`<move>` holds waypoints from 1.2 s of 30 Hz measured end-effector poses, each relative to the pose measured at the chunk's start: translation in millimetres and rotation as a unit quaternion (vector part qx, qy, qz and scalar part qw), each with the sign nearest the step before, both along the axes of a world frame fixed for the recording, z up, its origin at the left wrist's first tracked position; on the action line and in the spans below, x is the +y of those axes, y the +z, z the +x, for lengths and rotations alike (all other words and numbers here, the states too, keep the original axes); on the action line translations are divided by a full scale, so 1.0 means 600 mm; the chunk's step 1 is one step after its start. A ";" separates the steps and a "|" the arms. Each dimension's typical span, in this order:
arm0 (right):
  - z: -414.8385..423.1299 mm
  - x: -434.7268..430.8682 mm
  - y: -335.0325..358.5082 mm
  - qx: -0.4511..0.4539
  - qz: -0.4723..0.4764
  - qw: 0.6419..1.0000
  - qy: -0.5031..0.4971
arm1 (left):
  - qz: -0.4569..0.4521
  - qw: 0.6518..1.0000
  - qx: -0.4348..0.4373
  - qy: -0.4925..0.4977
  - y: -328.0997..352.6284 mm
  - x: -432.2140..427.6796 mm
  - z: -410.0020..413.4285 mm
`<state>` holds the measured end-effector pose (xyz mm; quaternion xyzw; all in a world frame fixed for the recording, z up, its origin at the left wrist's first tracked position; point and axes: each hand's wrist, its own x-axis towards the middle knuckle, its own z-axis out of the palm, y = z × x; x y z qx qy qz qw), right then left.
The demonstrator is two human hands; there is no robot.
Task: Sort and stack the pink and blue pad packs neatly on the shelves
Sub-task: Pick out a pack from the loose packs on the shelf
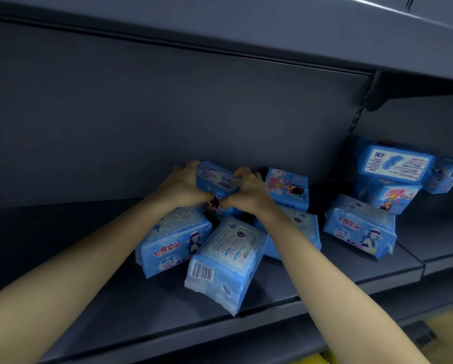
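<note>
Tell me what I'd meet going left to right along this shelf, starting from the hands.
First the left hand → held blue pack, gripped from both sides → right hand → upright blue pack → separate blue pack with red lettering → blue pack at the right edge.

Both arms extended, left hand (184, 186) and right hand (249, 190) curled, gripping

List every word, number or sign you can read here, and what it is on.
"七度空间": left front blue pack.
"七度空间": right blue pack.
Barcode on the middle pack: digits too small.
Fine print on the top right pack: blurred.
Print on the held pack: blurred.
</note>
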<state>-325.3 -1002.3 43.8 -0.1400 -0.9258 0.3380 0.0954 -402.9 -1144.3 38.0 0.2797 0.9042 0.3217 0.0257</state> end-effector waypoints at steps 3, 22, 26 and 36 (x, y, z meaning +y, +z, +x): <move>0.011 0.005 0.002 -0.014 0.014 1.000 0.013 | -0.057 0.998 0.039 -0.002 -0.004 0.013 0.010; 0.034 -0.012 0.011 0.149 -0.105 0.983 -0.038 | 0.046 0.997 0.023 0.052 -0.014 -0.041 0.037; 0.043 -0.019 0.032 0.222 -0.160 0.961 -0.040 | 0.133 0.989 0.053 0.047 0.009 -0.057 0.048; 0.059 -0.056 0.071 0.263 -0.220 0.938 0.047 | 0.294 0.948 0.029 0.121 0.036 -0.105 0.080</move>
